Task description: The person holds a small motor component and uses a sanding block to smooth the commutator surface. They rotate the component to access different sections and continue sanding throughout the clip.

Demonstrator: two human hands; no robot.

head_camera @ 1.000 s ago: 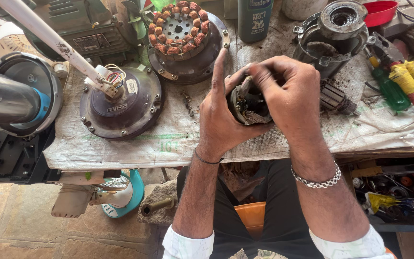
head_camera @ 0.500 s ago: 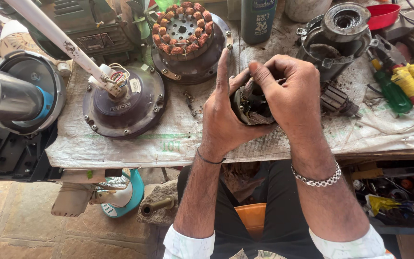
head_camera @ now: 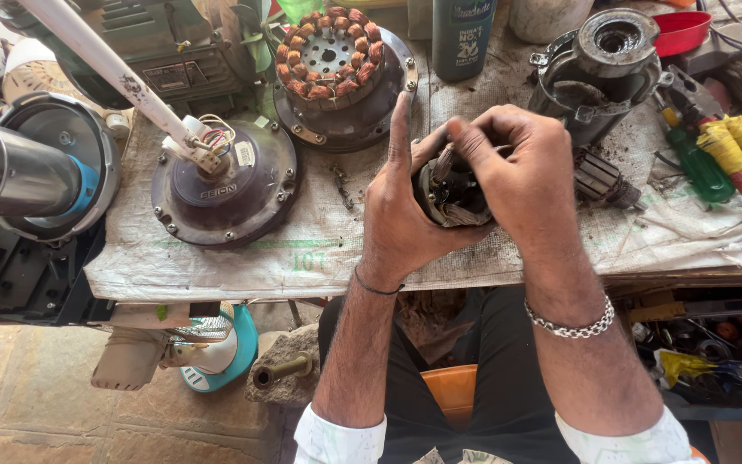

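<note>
My left hand (head_camera: pixel 405 223) cradles the small motor stator (head_camera: pixel 450 191) above the worktop (head_camera: pixel 302 258); right hand (head_camera: pixel 517 172) fingertips pinch its windings, steadying it for inspection.

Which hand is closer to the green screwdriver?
The right hand. It sits at the small motor part, with the green screwdriver further off on its own side. The left hand cups that part from the other side, farther away.
</note>
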